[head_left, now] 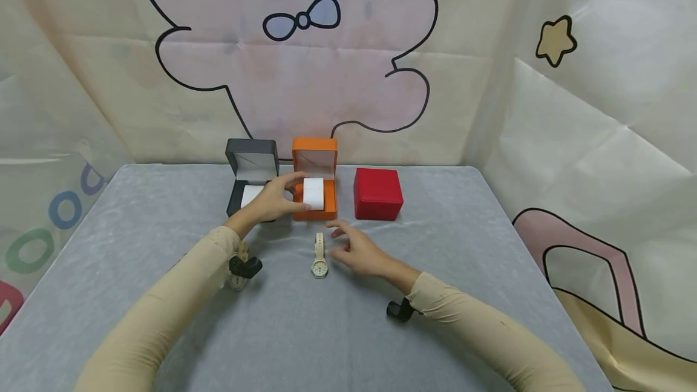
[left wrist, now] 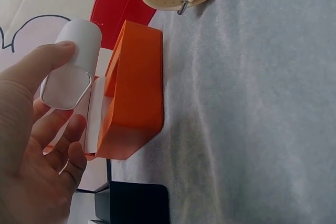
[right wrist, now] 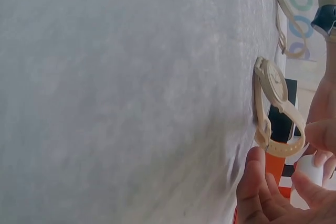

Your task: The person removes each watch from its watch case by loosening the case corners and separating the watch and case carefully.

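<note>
We see a grey-covered worktop [head_left: 305, 337] against a printed fabric backdrop [head_left: 354, 83] with a cartoon figure and bow tie; more printed fabric hangs at both sides. Near its far edge stand an open dark box [head_left: 251, 146], an open orange box [head_left: 316, 216] and a closed red box [head_left: 378, 194]. The left hand [head_left: 272, 201] pinches a white cushion [head_left: 313, 193] between thumb and fingers at the orange box; we cannot tell how deep it sits. The right hand [head_left: 359, 253] has its fingers spread and loosely bent beside a cream watch [head_left: 320, 262]; we cannot tell whether they touch. The left sleeve [head_left: 179, 295] and a black wrist mount [head_left: 245, 267] partly hide a second watch [head_left: 237, 284], and the left hand covers some of the dark box
</note>
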Demonstrator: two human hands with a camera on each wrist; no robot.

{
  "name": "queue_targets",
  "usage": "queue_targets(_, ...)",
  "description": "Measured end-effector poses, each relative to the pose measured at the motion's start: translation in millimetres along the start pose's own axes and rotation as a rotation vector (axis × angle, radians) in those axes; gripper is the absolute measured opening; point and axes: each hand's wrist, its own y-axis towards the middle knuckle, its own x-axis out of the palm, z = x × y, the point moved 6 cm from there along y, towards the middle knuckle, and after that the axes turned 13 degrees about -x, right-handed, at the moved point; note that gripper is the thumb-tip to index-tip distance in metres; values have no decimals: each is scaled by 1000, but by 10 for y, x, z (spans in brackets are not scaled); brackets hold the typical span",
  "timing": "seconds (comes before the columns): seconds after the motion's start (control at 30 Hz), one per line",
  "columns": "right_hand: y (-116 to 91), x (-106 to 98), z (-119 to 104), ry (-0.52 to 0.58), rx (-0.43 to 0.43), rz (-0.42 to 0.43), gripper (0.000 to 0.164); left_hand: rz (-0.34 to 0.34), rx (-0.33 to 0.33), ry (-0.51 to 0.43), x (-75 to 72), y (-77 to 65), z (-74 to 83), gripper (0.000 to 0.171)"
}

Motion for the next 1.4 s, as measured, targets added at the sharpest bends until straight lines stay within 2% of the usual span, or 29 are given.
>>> queue_targets(0.17,-29,-66,34,8,6,12,55,-5,-11,-17,-7,12,13,81)
queue_targets(0.4,-54,-149,53,42,17,26,56,-6,-26,-65,-38,39,-13,72)
queue_targets(0.63,-72,-199,96,48,4,50,56,-10,-26,-55,-41,55,-26,74)
queue_targets(0.83,-88,-239,138,39,30,47,56,-7,-4,-38,-35,112,-33,74)
queue_targets(1.13,-135,-302,129,56,25,43,57,-34,-28,-34,-6,179,-32,75)
queue_targets(1.4,-152,-314,170,25,44,34,57,-57,-36,-23,56,232,-60,75)
